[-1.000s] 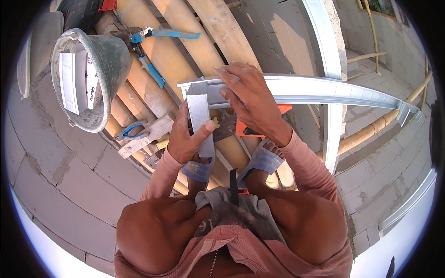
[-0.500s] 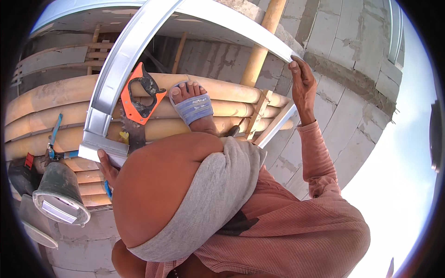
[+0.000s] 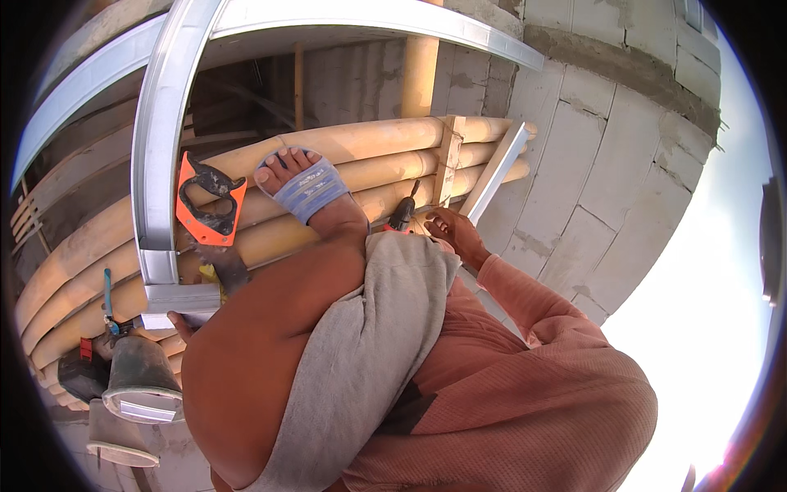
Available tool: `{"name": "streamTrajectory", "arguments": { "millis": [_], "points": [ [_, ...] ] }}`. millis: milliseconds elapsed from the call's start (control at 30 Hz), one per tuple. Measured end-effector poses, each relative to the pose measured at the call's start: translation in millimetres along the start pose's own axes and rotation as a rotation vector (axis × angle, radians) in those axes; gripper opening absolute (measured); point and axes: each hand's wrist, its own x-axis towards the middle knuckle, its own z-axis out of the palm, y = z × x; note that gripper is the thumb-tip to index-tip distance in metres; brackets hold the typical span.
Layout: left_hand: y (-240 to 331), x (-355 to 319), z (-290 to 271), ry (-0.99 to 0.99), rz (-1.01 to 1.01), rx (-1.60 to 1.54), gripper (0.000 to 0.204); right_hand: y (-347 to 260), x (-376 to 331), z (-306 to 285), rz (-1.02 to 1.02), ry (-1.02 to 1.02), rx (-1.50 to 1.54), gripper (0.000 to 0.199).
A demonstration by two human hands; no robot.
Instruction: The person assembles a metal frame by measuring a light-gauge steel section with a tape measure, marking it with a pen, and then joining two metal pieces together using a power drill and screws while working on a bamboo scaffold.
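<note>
- Left hand [image 3: 180, 326], below the handsaw [image 3: 211, 236] and slightly to its left, shows only a finger or two against the short steel channel piece [image 3: 190, 297]; the knee hides the rest, so whether it is grasping or merely touching I cannot tell.
- Right hand [image 3: 459, 235], well to the right of the handsaw, has its fingers loosely bent just beside the black-chucked power drill [image 3: 401, 216]; whether they touch it or hold anything cannot be made out.
- Just left of the handsaw, the long steel channel [image 3: 159, 156] runs up past it, its lower end meeting the short piece, which lies crosswise below the saw's handle.
- Above the handsaw, another steel channel [image 3: 361, 15] stretches off to the right.
- Thin-walled by its look, the long channel should be light for its length, stiff along its run yet apt to twist; its smooth faces may slip in bare fingers, and its cut ends could be sharp.
- It would best be held across both side walls, near the joint for control, with support farther up.
- Bamboo poles [image 3: 385, 138] lie beneath the handsaw; the blue-handled snips [image 3: 108, 297] and green bucket [image 3: 143, 365] sit lower left of it.
</note>
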Motion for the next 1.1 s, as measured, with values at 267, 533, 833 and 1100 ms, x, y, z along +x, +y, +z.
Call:
{"name": "streamTrajectory", "arguments": {
  "millis": [267, 533, 833, 1100],
  "points": [
    [8.4, -16.6, 1.7, -0.078, 0.087, 0.017, 0.064, -28.8, -0.9, -15.2, -0.22, -0.167, -0.055, 0.044],
    [1.2, -31.0, -5.1, 0.077, 0.268, 0.254, 0.083, -53.6, 52.9, -71.7, -0.141, -0.115, -0.097, 0.047],
    [0.4, -35.2, -5.2, 0.054, 0.272, 0.344, 0.096, -98.2, 71.4, -99.3, -0.181, -0.052, -0.054, 0.05],
    [8.1, -35.7, -0.1, 0.034, 0.299, 0.276, 0.099, -152.8, 77.4, -112.4, -0.278, -0.005, 0.035, 0.054]
  ]
}}
